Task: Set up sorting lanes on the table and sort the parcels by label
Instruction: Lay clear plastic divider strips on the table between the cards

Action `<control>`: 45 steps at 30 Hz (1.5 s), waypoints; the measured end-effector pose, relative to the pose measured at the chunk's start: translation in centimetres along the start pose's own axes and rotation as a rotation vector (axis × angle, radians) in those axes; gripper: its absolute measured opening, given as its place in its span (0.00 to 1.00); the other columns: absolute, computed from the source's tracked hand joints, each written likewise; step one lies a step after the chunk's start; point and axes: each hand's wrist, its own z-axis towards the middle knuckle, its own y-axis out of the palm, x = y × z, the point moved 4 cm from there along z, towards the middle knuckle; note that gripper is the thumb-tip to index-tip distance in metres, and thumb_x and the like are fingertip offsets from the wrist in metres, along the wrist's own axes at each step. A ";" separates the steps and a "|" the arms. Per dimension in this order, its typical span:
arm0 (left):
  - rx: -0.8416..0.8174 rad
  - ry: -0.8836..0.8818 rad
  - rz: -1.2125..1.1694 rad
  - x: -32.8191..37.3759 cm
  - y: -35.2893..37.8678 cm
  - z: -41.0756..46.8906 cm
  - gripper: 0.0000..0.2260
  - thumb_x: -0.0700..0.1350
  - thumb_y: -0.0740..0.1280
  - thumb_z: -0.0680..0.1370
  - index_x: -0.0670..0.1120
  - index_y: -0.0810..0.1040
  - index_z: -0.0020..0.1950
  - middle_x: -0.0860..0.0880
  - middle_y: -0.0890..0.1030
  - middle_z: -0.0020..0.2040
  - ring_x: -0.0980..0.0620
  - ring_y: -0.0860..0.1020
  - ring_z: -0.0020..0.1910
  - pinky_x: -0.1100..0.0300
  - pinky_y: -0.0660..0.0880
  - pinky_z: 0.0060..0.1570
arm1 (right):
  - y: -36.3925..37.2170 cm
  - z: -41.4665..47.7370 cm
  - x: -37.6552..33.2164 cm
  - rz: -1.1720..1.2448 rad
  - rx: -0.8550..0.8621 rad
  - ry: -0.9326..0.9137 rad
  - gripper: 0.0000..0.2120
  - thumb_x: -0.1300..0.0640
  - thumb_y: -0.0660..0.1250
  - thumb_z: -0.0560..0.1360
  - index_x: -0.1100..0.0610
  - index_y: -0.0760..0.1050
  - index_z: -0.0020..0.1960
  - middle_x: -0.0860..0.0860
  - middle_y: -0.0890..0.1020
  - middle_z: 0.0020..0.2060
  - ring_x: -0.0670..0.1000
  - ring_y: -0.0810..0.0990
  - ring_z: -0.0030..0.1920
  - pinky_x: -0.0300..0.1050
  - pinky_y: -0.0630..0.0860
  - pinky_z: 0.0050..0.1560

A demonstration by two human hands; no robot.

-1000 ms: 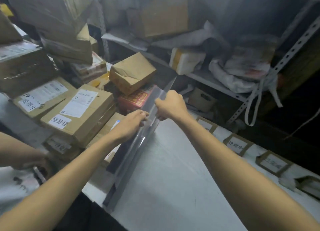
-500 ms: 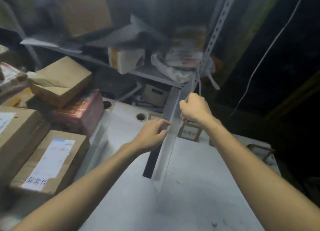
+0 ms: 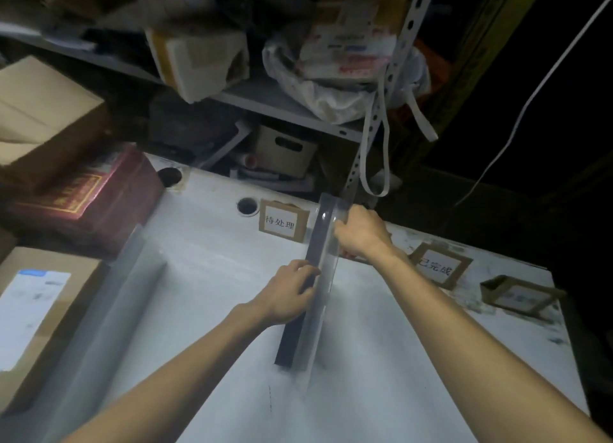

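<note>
The clear divider (image 3: 310,323) stood on edge on the white table (image 3: 215,310), running near to far. The left hand (image 3: 290,293) curled round its middle from the left, and the right hand (image 3: 360,235) gripped its far end from the right. A second earlier both hands held it tilted beside the parcels (image 3: 39,310) on the left; now it stood farther right, between the near-left label card (image 3: 283,223) and the right label card (image 3: 438,266).

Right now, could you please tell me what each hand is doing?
Left hand: grips the clear divider mid-length.
Right hand: grips the divider's far end.
</note>
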 end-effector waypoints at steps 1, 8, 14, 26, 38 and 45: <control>-0.005 -0.005 0.014 -0.4 0.1 0.4 0.20 0.44 0.59 0.80 0.47 0.68 0.73 0.45 0.65 0.75 0.45 0.65 0.71 0.51 0.64 0.71 | 0.4 0.6 0.0 -0.004 -0.014 0.008 0.09 0.57 0.60 0.82 0.60 0.77 0.51 0.56 0.82 0.44 0.55 0.82 0.44 0.43 0.71 0.32; -0.083 0.041 0.275 -1.8 1.2 3.3 0.21 0.44 0.56 0.81 0.51 0.64 0.75 0.50 0.60 0.78 0.44 0.56 0.75 0.51 0.52 0.72 | 2.5 4.6 0.3 -0.024 -0.066 0.076 0.12 0.54 0.61 0.83 0.60 0.76 0.59 0.59 0.82 0.52 0.58 0.82 0.52 0.51 0.77 0.47; -0.114 0.079 0.256 -2.4 1.0 3.3 0.20 0.45 0.57 0.81 0.53 0.66 0.74 0.50 0.59 0.78 0.45 0.54 0.76 0.49 0.52 0.73 | 2.5 4.3 -0.2 -0.047 -0.058 0.075 0.11 0.54 0.60 0.83 0.60 0.75 0.60 0.58 0.82 0.51 0.57 0.82 0.51 0.53 0.80 0.53; -0.109 0.106 0.015 -1.5 -3.8 0.8 0.18 0.45 0.58 0.81 0.48 0.69 0.71 0.46 0.68 0.72 0.45 0.66 0.70 0.53 0.64 0.68 | -1.0 -1.1 -2.3 0.075 0.055 0.082 0.16 0.46 0.57 0.83 0.58 0.73 0.58 0.57 0.81 0.48 0.58 0.82 0.49 0.57 0.81 0.54; 0.263 -0.018 -0.142 -4.8 -14.8 -13.8 0.12 0.42 0.60 0.80 0.49 0.78 0.61 0.51 0.82 0.57 0.53 0.78 0.54 0.59 0.74 0.57 | 0.2 -8.5 -15.1 0.096 -0.102 -0.260 0.18 0.50 0.58 0.83 0.65 0.79 0.52 0.56 0.85 0.38 0.57 0.86 0.39 0.52 0.84 0.48; 0.608 -0.204 -0.468 -13.5 -16.7 -25.1 0.10 0.40 0.60 0.77 0.49 0.80 0.51 0.58 0.82 0.43 0.61 0.79 0.40 0.66 0.73 0.41 | 9.1 -14.3 -22.7 0.004 -0.286 -0.417 0.16 0.52 0.60 0.79 0.60 0.77 0.39 0.56 0.86 0.36 0.55 0.86 0.35 0.49 0.85 0.43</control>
